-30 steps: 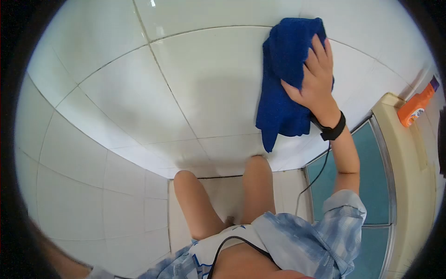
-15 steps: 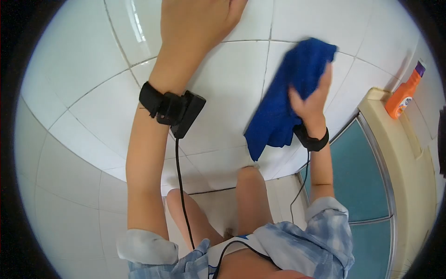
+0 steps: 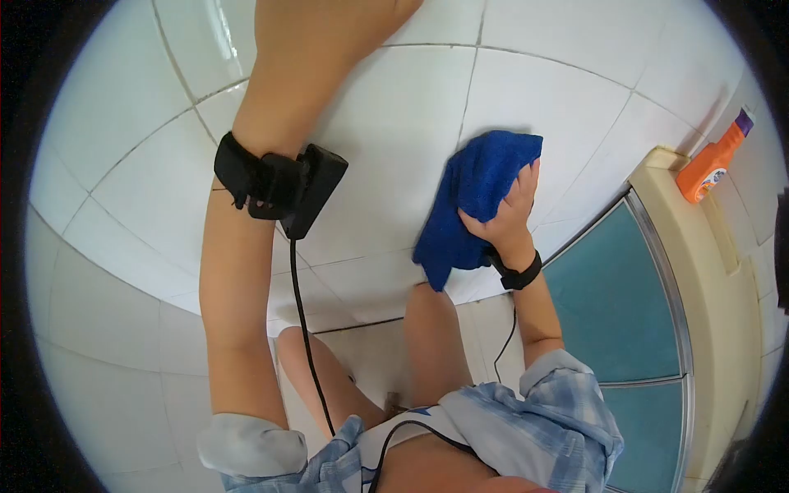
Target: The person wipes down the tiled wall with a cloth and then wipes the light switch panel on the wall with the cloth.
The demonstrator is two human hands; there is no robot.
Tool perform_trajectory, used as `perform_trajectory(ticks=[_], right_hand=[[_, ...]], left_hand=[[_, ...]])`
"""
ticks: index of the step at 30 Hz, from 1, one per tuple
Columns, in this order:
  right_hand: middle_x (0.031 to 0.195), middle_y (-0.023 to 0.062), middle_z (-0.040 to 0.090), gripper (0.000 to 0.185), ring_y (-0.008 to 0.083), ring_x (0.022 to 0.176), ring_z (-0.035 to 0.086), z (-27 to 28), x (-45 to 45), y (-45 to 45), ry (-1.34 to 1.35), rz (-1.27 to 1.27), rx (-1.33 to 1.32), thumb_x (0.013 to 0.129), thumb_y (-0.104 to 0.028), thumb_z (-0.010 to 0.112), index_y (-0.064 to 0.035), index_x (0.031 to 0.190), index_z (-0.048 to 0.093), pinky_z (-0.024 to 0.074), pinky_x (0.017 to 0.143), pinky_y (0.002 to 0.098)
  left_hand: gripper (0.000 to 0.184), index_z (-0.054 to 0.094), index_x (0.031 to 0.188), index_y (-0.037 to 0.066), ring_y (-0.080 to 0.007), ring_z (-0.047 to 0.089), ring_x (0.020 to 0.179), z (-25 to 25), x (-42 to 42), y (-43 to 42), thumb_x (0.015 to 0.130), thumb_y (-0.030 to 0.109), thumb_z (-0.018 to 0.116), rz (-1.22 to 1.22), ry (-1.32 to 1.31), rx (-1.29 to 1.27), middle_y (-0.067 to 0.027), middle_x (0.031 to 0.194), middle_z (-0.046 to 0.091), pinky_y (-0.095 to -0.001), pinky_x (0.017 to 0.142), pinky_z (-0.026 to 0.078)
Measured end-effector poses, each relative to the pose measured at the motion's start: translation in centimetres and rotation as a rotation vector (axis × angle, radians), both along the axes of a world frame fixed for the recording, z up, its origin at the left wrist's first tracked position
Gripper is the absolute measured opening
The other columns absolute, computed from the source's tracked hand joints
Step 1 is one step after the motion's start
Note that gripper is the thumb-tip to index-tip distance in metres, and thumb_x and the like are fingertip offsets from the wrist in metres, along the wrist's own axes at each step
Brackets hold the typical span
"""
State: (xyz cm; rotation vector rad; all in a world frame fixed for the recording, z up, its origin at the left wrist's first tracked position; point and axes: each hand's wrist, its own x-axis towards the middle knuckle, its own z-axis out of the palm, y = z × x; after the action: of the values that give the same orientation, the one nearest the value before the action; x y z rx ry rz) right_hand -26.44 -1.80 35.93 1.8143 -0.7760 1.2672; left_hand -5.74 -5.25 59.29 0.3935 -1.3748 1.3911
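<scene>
A blue cloth (image 3: 481, 177) lies bunched against the white tiled wall (image 3: 386, 156), one corner hanging down at the lower left. My right hand (image 3: 511, 215) grips it, thumb on the left and fingers bent over its right side, pressing it to the tiles. At the top edge of the view, my left hand (image 3: 329, 29) is against or close to the same wall. Its fingers lie outside the picture, so their pose is hidden. No object shows at the visible part of that hand.
An orange spray bottle (image 3: 708, 168) with a purple top stands on the cream ledge (image 3: 699, 271) at right. Below the ledge is a teal cabinet door (image 3: 620, 304) in a metal frame. Black cables (image 3: 301, 304) run from both wristbands. My knees (image 3: 427, 308) are close to the wall.
My right hand has moved down and slightly left along the wall with the blue cloth, which is now more bunched. The left arm has shifted a little left and up in view.
</scene>
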Motion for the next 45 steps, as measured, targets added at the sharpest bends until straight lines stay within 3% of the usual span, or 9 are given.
perform_trajectory(ticks=[5, 7, 13, 15, 19, 22, 31, 33, 45], right_hand=[[0.134, 0.0268, 0.029, 0.101, 0.0475, 0.123, 0.028, -0.3, 0.2, -0.1, 0.02, 0.004, -0.018, 0.056, -0.028, 0.072, 0.0051, 0.135, 0.019, 0.0176, 0.104, 0.0549], [0.12, 0.0225, 0.042, 0.08, 0.0431, 0.117, 0.035, -0.9, 0.2, -0.6, -0.184, 0.048, 0.058, 0.053, -0.038, 0.073, -0.0022, 0.117, 0.043, 0.0221, 0.096, 0.0622], [0.136, 0.029, 0.025, 0.106, 0.0459, 0.124, 0.027, -4.8, -1.6, -3.1, -0.297, 0.131, 0.063, 0.061, -0.043, 0.074, -0.0039, 0.14, 0.015, 0.0188, 0.1, 0.0612], [0.129, 0.028, 0.033, 0.1, 0.0361, 0.119, 0.036, -4.0, -1.4, -2.3, -0.19, 0.007, 0.014, 0.062, -0.011, 0.075, 0.0106, 0.134, 0.01, 0.0231, 0.103, 0.0437], [0.126, 0.0264, 0.037, 0.092, 0.0341, 0.116, 0.04, -4.1, -1.0, -2.3, -0.248, 0.048, 0.039, 0.066, -0.007, 0.074, 0.0088, 0.134, 0.013, 0.0246, 0.102, 0.0439], [0.126, 0.0242, 0.038, 0.088, 0.0329, 0.115, 0.041, -3.7, -0.6, -2.6, -0.28, 0.249, 0.047, 0.067, -0.005, 0.074, 0.0071, 0.133, 0.016, 0.0262, 0.101, 0.0439], [0.121, 0.0201, 0.044, 0.077, 0.0293, 0.11, 0.046, -4.1, -0.4, -2.3, -0.326, 0.449, 0.056, 0.068, -0.003, 0.071, 0.0051, 0.129, 0.024, 0.0279, 0.101, 0.0383], [0.13, 0.0266, 0.033, 0.104, 0.0366, 0.119, 0.039, -4.4, -1.6, -2.3, -0.156, 0.218, 0.145, 0.063, -0.004, 0.074, -0.0008, 0.137, 0.002, 0.0272, 0.103, 0.0454], [0.125, 0.0226, 0.039, 0.094, 0.0318, 0.114, 0.041, -5.3, -1.2, -2.6, -0.198, 0.201, 0.104, 0.066, -0.005, 0.074, 0.0005, 0.135, 0.01, 0.0249, 0.101, 0.0432]], left_hand=[[0.038, 0.05, 0.122, 0.012, -0.0259, 0.035, 0.126, -1.1, 1.3, 0.5, 0.085, 0.021, 0.05, -0.007, -0.041, 0.001, -0.0107, 0.134, 0.041, -0.0446, 0.104, 0.025], [0.038, 0.051, 0.121, 0.011, -0.0242, 0.044, 0.119, -5.5, 2.5, 3.4, 0.086, 0.025, 0.051, -0.254, -0.105, 0.622, -0.0112, 0.126, 0.05, -0.0418, 0.099, 0.033], [0.028, 0.055, 0.111, 0.003, -0.0306, 0.052, 0.108, -23.6, 9.5, 15.0, 0.084, 0.01, 0.055, -0.5, 0.396, 1.578, -0.0127, 0.115, 0.056, -0.0329, 0.09, 0.04], [0.029, 0.054, 0.116, 0.003, -0.025, 0.051, 0.111, -27.2, 12.4, 20.4, 0.089, 0.012, 0.048, -0.337, 0.716, 1.918, -0.0149, 0.116, 0.057, -0.0325, 0.096, 0.035], [0.027, 0.054, 0.111, 0.0, -0.025, 0.057, 0.102, -39.4, 22.9, 34.5, 0.086, 0.012, 0.052, 0.143, 0.947, 2.355, -0.0183, 0.106, 0.06, -0.0333, 0.088, 0.043], [0.033, 0.054, 0.114, 0.002, -0.0233, 0.059, 0.098, -45.2, 25.5, 47.2, 0.082, 0.01, 0.058, 0.59, 0.555, 2.89, -0.017, 0.103, 0.062, -0.0313, 0.085, 0.044], [0.037, 0.053, 0.115, 0.003, -0.0221, 0.059, 0.097, -44.6, 18.5, 51.7, 0.08, 0.009, 0.06, 0.314, 1.229, 2.593, -0.0162, 0.102, 0.062, -0.0301, 0.084, 0.045], [0.038, 0.053, 0.116, 0.003, -0.0219, 0.059, 0.097, -43.3, 17.4, 50.6, 0.079, 0.008, 0.06, 0.217, 1.323, 2.471, -0.016, 0.102, 0.062, -0.0299, 0.084, 0.045], [0.053, 0.051, 0.121, 0.006, -0.0177, 0.059, 0.096, -34.4, 16.8, 39.2, 0.07, 0.005, 0.068, -0.076, 1.266, 2.385, -0.014, 0.103, 0.063, -0.0257, 0.083, 0.044]])
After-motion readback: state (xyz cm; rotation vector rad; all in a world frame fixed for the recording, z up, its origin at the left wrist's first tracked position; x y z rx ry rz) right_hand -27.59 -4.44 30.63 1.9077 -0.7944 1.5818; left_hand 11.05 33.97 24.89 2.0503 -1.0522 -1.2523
